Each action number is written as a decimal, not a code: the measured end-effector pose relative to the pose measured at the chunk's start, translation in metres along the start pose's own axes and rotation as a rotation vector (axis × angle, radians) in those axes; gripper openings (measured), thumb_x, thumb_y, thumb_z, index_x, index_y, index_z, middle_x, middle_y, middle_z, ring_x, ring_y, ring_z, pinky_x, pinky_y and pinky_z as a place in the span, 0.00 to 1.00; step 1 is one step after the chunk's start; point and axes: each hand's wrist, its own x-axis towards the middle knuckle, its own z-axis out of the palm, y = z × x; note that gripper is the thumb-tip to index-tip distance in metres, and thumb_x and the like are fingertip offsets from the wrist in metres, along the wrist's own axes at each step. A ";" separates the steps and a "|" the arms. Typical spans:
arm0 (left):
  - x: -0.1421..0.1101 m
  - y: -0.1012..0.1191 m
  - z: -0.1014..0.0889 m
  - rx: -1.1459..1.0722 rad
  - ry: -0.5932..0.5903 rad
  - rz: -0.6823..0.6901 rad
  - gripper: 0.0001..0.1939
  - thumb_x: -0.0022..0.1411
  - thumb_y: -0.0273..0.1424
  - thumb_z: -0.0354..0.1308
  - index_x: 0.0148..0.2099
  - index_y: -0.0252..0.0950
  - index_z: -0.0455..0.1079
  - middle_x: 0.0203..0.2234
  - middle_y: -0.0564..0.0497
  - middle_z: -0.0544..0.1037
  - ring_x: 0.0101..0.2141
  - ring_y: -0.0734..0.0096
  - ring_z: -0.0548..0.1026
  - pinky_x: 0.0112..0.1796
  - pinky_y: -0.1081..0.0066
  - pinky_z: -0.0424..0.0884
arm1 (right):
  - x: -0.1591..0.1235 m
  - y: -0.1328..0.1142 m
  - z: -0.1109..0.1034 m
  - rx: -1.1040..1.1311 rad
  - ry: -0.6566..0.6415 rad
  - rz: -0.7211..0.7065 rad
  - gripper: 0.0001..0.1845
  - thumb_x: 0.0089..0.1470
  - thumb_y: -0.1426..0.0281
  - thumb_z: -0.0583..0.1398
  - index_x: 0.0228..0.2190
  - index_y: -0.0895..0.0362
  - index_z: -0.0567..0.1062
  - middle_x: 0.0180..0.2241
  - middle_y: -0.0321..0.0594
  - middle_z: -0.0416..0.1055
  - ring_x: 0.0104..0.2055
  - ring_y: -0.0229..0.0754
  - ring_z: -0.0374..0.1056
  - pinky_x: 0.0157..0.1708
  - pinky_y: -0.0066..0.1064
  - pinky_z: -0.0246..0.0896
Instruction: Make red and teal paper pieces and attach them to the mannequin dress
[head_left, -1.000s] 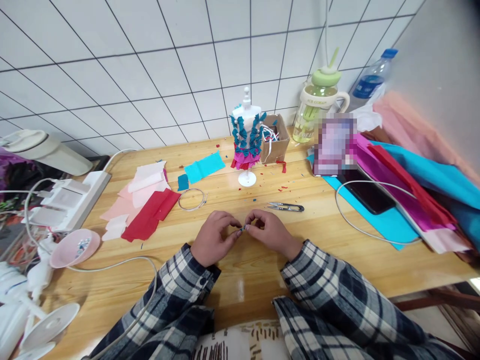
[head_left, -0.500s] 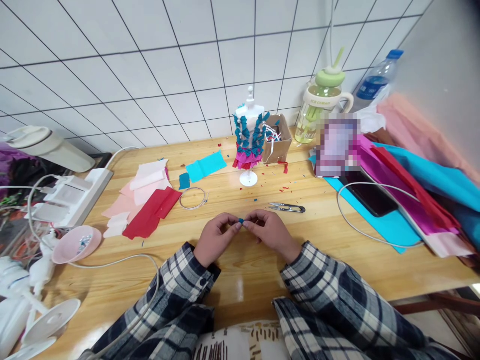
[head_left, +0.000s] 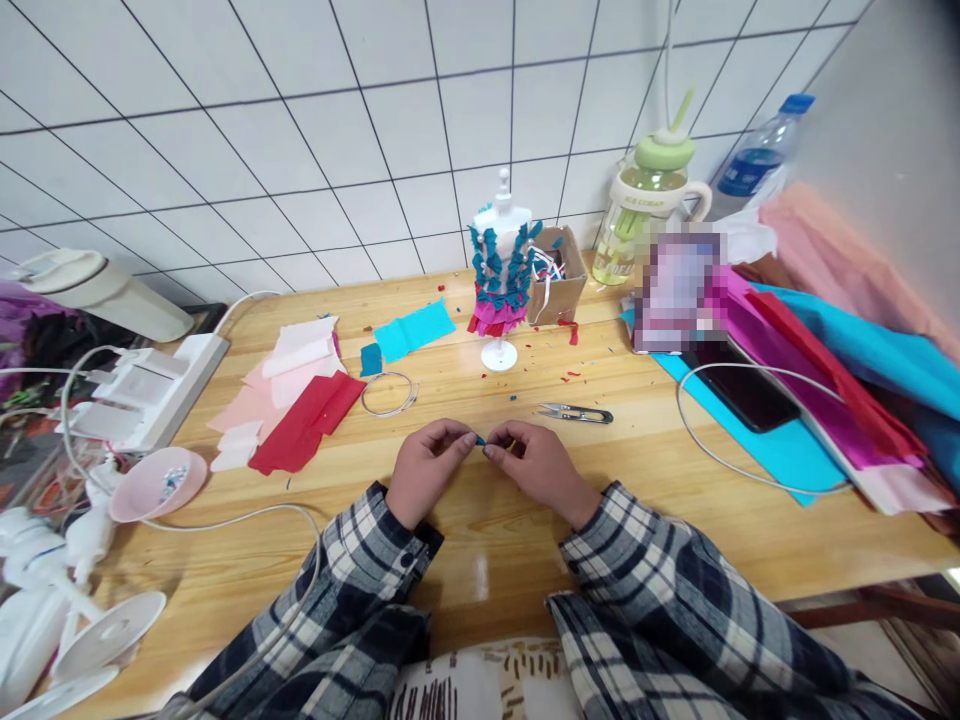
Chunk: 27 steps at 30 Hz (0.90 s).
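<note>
Between my fingertips is a tiny piece of teal crepe paper [head_left: 481,440], mostly hidden by the fingers. My left hand [head_left: 430,468] pinches one end of it between thumb and forefinger. The other end is pinched by my right hand [head_left: 541,467], its remaining fingers curled under. Beyond the hands stands a small white dress form [head_left: 501,260] on a round base, wearing teal ruffles above a magenta and red skirt. Thread snips [head_left: 576,413] lie just past my right hand. A thin coil of wire [head_left: 388,394] rests beyond my left hand.
Pink, red and turquoise paper pieces [head_left: 307,420] lie at the left, near a pink bowl [head_left: 160,486] of small beads and a power strip [head_left: 180,390]. A cardboard box [head_left: 559,285] adjoins the dress form. At right are a tumbler [head_left: 637,215], a phone [head_left: 750,385] and stacked coloured sheets [head_left: 787,460].
Both hands stay in place, still pinching the teal paper. The fingertips have shifted slightly and the paper is tilted differently. The camera view has moved a little.
</note>
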 end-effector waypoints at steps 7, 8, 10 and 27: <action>0.000 -0.004 0.005 -0.294 -0.001 -0.153 0.11 0.50 0.37 0.66 0.33 0.35 0.74 0.27 0.53 0.77 0.29 0.74 0.71 0.34 0.75 0.65 | 0.000 0.005 0.002 0.203 0.002 0.063 0.11 0.51 0.62 0.59 0.33 0.56 0.72 0.29 0.35 0.70 0.20 0.31 0.59 0.15 0.23 0.56; 0.000 -0.003 0.006 -0.296 -0.003 -0.159 0.11 0.50 0.37 0.66 0.33 0.34 0.74 0.26 0.53 0.77 0.29 0.75 0.71 0.34 0.75 0.65 | 0.001 0.005 0.002 0.218 -0.001 0.070 0.11 0.51 0.62 0.59 0.34 0.56 0.73 0.29 0.35 0.69 0.19 0.31 0.58 0.14 0.23 0.56; -0.001 -0.002 0.006 -0.288 -0.011 -0.165 0.12 0.50 0.37 0.67 0.32 0.34 0.74 0.26 0.53 0.76 0.28 0.75 0.70 0.33 0.75 0.65 | 0.002 0.006 0.003 0.215 -0.002 0.066 0.10 0.50 0.63 0.60 0.32 0.57 0.73 0.28 0.35 0.69 0.19 0.30 0.58 0.14 0.23 0.55; 0.004 0.004 -0.009 0.000 -0.287 -0.021 0.12 0.54 0.39 0.62 0.32 0.34 0.76 0.30 0.48 0.77 0.34 0.67 0.72 0.39 0.70 0.66 | 0.006 0.008 -0.005 0.274 -0.018 0.034 0.08 0.49 0.65 0.60 0.29 0.56 0.72 0.25 0.32 0.67 0.21 0.32 0.57 0.20 0.25 0.54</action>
